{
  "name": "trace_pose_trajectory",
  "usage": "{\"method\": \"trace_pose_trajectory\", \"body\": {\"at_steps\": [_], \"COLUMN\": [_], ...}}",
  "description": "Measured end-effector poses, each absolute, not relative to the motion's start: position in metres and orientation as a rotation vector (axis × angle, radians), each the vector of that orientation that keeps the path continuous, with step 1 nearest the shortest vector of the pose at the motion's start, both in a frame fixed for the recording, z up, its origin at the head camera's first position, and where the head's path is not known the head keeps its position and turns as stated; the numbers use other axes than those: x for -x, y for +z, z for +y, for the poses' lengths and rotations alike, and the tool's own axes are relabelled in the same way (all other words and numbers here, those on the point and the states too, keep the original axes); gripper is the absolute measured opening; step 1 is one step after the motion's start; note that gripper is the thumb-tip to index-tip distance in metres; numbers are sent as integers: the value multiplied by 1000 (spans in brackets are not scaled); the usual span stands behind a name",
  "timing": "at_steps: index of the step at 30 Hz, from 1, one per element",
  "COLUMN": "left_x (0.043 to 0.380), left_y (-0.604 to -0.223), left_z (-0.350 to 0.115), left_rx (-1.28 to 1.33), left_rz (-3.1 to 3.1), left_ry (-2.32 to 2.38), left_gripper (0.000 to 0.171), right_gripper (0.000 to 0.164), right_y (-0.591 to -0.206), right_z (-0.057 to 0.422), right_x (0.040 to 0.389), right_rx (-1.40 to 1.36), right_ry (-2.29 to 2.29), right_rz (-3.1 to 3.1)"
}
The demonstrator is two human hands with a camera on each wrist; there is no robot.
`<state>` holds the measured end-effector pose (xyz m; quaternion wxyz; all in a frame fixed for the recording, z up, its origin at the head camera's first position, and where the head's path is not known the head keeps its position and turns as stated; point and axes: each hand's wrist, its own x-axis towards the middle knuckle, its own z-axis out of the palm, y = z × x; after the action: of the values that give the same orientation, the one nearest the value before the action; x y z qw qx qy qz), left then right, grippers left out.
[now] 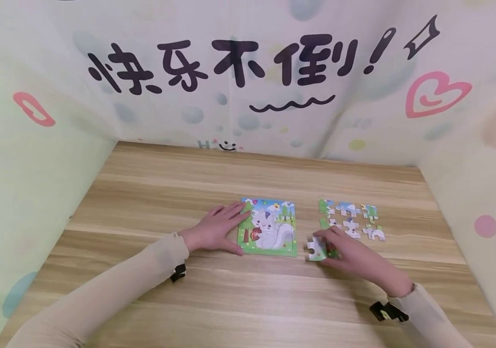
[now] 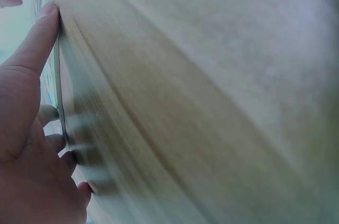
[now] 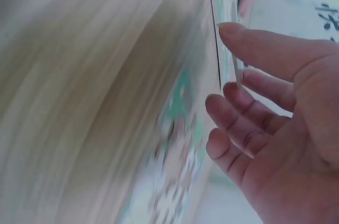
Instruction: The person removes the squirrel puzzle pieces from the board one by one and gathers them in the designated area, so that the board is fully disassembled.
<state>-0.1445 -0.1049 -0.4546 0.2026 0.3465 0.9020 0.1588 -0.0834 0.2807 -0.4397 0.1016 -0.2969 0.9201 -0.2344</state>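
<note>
A square picture puzzle (image 1: 274,232) with a white squirrel on a green and blue scene lies flat on the wooden table. My left hand (image 1: 215,229) rests along its left side, fingers stretched over the upper left edge and thumb at the lower left. The left wrist view shows the thumb (image 2: 37,41) along the puzzle's edge. To the right of the puzzle, my right hand (image 1: 354,253) pinches a jigsaw piece (image 1: 316,250) with white and green on it, tilted up. Seen edge-on in the right wrist view, that piece (image 3: 236,70) sits between thumb and fingertips.
Several loose jigsaw pieces (image 1: 348,209) lie in rows right of the puzzle, some partly hidden by my right hand. Printed cloth walls (image 1: 230,116) with black lettering enclose the table (image 1: 165,179) at the back and both sides.
</note>
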Motion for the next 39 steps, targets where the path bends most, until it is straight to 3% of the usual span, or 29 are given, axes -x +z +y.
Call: {"method": "trace_pose_trajectory", "body": {"at_steps": [19,29,39], "left_x": [144,146,145], "left_y": [-459,-460,-459], "left_z": [-105,-104,-104], "left_rx": [-991,-1009,-987], "left_rz": [2543,2551,2541], "left_ry": [433,432,432], "left_gripper": [107,108,107], "right_gripper": [66,61,52], "right_y": [-447,-463,-471], "right_z": [377,418,429], "right_x": [62,53,54], "right_rx": [836,690,634], "right_ry": [-717,-704,-663], "right_rz": [2978,3034,3042]}}
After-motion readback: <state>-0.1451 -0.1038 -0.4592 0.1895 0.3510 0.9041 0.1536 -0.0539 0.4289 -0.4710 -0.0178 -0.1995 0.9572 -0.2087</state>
